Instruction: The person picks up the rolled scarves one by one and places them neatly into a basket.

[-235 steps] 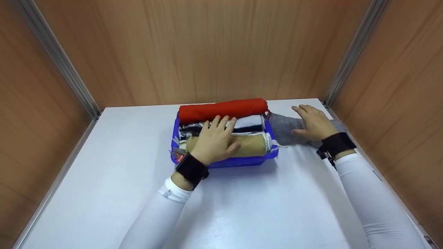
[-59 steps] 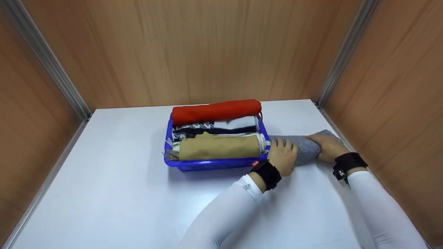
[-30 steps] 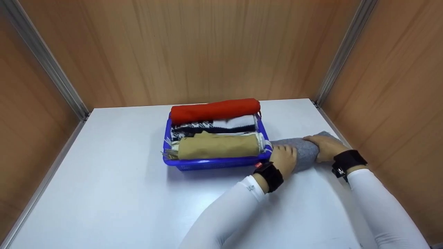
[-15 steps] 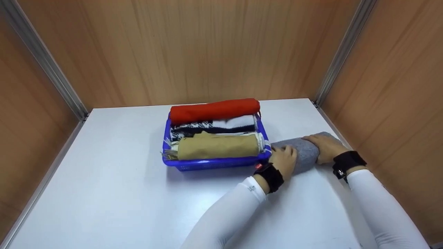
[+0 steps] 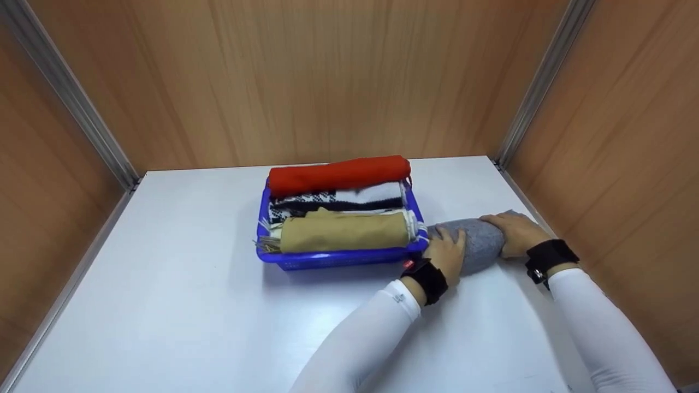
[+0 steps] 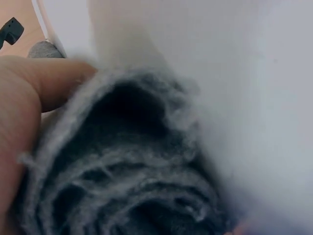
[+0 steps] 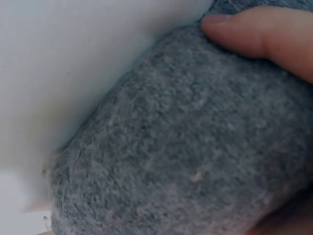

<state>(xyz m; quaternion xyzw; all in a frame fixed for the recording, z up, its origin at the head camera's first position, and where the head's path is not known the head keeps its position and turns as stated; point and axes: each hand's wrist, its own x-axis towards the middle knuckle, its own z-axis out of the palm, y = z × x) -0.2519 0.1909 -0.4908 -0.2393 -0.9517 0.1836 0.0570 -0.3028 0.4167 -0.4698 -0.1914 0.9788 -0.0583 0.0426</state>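
Note:
A thick grey cloth (image 5: 480,245), rolled up, lies on the table to the right of the blue basket. My left hand (image 5: 446,254) holds its left end, next to the basket's corner. The left wrist view looks into the open end of the grey roll (image 6: 127,161), with its spiral layers showing and a finger or thumb (image 6: 54,81) along its outer layer. Farther right, my right hand (image 5: 519,234) grips the roll's other end. In the right wrist view a digit (image 7: 259,34) presses on the fuzzy grey surface (image 7: 181,137); another digit is mostly hidden lower down.
The blue plastic basket (image 5: 327,262) carries a red cloth roll (image 5: 338,174), a black-and-white patterned cloth (image 5: 371,194) and a tan roll (image 5: 344,232) with fringe at its ends. Wood-grain panels (image 5: 327,82) enclose the white table (image 5: 191,284) at the back and sides.
Earlier my left hand was over the tan roll and my right above the flatter grey cloth. Both hands then took hold of the cloth, now a thicker roll. Lately my left fingers shifted slightly.

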